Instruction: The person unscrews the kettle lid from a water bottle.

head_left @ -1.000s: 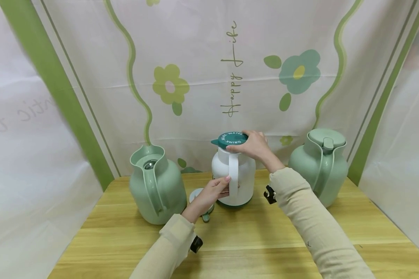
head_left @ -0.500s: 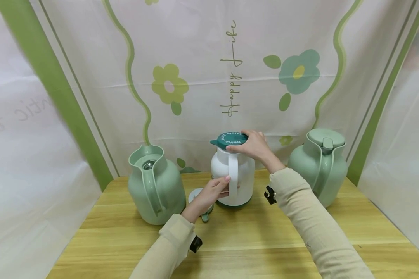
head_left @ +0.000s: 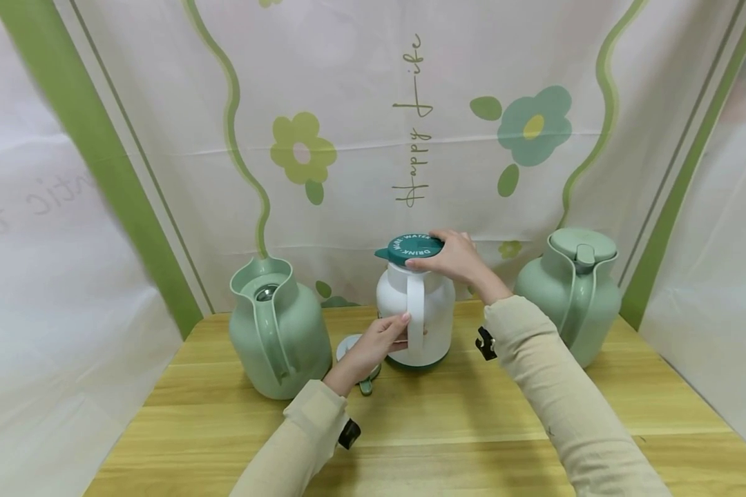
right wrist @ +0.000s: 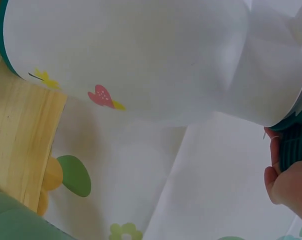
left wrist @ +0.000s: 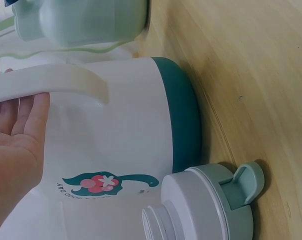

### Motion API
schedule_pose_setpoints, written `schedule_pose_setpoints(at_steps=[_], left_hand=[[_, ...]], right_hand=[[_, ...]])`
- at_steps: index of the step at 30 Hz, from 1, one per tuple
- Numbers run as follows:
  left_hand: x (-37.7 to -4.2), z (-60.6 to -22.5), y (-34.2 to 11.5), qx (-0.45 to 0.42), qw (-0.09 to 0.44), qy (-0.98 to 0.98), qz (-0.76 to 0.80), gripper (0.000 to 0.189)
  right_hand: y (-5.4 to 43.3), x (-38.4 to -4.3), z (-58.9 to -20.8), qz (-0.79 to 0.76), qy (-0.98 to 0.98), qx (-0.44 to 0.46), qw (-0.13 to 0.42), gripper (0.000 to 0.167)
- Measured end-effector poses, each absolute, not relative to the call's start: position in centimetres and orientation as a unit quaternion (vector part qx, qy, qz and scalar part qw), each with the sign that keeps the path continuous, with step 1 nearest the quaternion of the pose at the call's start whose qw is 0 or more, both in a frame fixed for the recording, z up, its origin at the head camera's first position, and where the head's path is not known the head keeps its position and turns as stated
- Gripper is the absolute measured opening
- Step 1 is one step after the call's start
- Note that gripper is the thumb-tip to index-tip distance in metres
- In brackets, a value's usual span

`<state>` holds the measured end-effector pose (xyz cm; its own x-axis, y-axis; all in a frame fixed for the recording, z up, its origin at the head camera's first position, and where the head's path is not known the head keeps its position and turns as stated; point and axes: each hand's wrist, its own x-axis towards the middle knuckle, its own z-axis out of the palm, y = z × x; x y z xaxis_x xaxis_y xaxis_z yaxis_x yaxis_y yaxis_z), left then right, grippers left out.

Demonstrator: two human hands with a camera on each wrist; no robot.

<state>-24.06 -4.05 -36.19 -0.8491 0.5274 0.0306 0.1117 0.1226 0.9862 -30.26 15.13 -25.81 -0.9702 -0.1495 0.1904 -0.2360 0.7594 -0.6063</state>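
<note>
A white vacuum jug (head_left: 438, 310) with a dark green base stands upright at the middle of the wooden table. My left hand (head_left: 373, 347) holds its white handle (head_left: 415, 310), fingers passing behind the handle. On top, my right hand (head_left: 452, 258) grips the dark green lid (head_left: 410, 246), thumb at the near side and fingers at the far side. That lid sits on the jug's neck, its pointed spout facing left. A removed pale green stopper lid (left wrist: 211, 200) lies beside the jug's base, partly hidden by my left hand in the head view.
A pale green jug (head_left: 282, 331) without its lid stands at the left, its mouth showing. Another pale green jug (head_left: 572, 297), lidded, stands at the right behind my right forearm. A patterned cloth (head_left: 360, 138) hangs behind the wooden table (head_left: 447, 442).
My right wrist and sleeve have shifted slightly to the right while the hand stays on the dark green lid. My left hand and the jugs have kept their places.
</note>
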Motion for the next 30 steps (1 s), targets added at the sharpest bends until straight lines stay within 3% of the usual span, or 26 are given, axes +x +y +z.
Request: schedule_pose_setpoints(at_steps=[14,23,30], left_hand=[[-24.1,-36.3,-3.6,0.213,0.164,0.723,0.637,0.059],[-23.7,-36.4,-3.4,0.201,0.164,0.729,0.634,0.057],[-23.4,-36.3,-3.4,0.21,0.166,0.728,0.631,0.056]], right_hand=[[15.4,-29.7,-25.2,0.295,-0.947,0.116,0.053,0.092],[13.6,-28.6,-25.2,0.187,-0.976,0.078,0.076,0.101],[12.5,-28.2,-25.1,0.212,-0.972,0.042,0.095,0.1]])
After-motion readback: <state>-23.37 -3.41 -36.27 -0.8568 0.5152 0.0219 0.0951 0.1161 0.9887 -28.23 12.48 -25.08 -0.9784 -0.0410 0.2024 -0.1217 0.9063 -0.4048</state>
